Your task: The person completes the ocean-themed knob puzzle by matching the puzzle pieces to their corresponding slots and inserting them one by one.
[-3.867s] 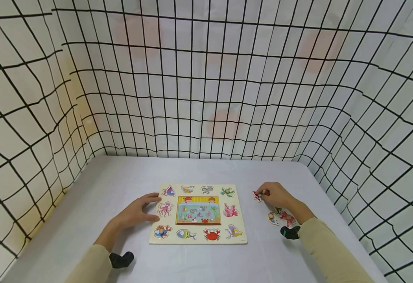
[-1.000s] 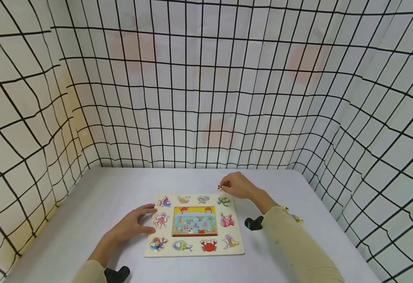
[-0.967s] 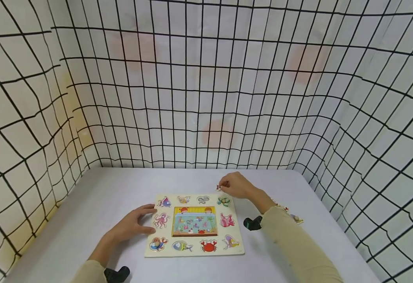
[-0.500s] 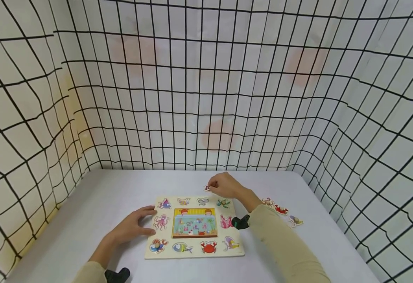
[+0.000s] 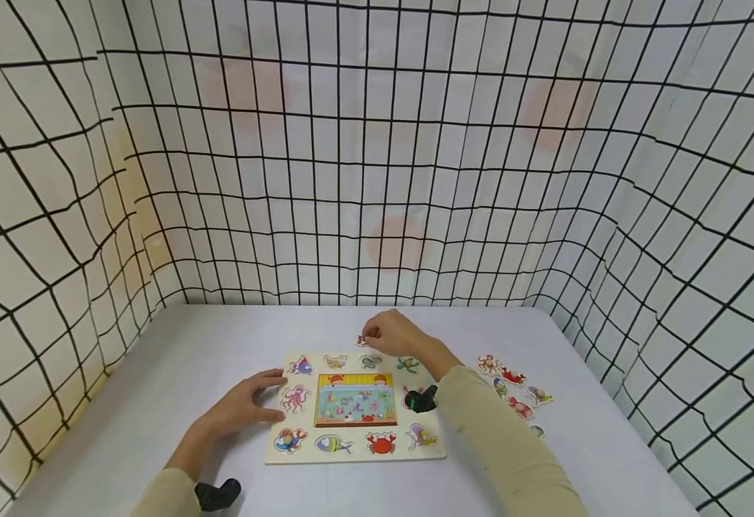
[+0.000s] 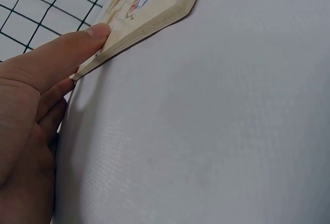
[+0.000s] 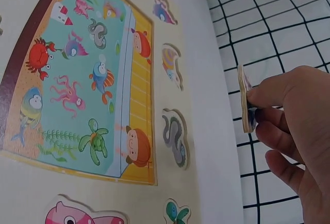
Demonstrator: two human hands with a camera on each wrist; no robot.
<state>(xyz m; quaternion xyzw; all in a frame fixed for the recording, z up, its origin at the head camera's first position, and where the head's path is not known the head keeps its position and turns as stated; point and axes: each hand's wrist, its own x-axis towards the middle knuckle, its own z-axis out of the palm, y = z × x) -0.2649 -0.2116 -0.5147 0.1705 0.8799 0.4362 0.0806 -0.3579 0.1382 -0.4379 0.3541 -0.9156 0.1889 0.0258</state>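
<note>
A cream wooden puzzle board (image 5: 359, 435) with sea-animal recesses around an aquarium picture (image 5: 356, 402) lies flat on the table. My left hand (image 5: 244, 403) rests at its left edge, fingers spread; in the left wrist view, the thumb (image 6: 85, 43) lies on the board's top near the edge. Beyond the board's far edge, my right hand (image 5: 393, 334) pinches a small puzzle piece (image 5: 360, 340). The right wrist view shows this piece (image 7: 245, 100) nearly edge-on between thumb and fingers, its picture mostly hidden. A knobbed hermit crab piece (image 5: 289, 440) sits in the lower left recess.
Loose pieces lie right of the board: an octopus (image 5: 488, 365), a red crab (image 5: 513, 376), a pink fish (image 5: 520, 408) and several others. Part of one piece (image 5: 537, 431) shows beside the right sleeve (image 5: 500, 438). Black-gridded white walls (image 5: 377, 179) enclose the table.
From the loose pieces on the right, my right hand has carried the pinched piece leftward along the board's far edge. My left hand stays at the board's left edge.
</note>
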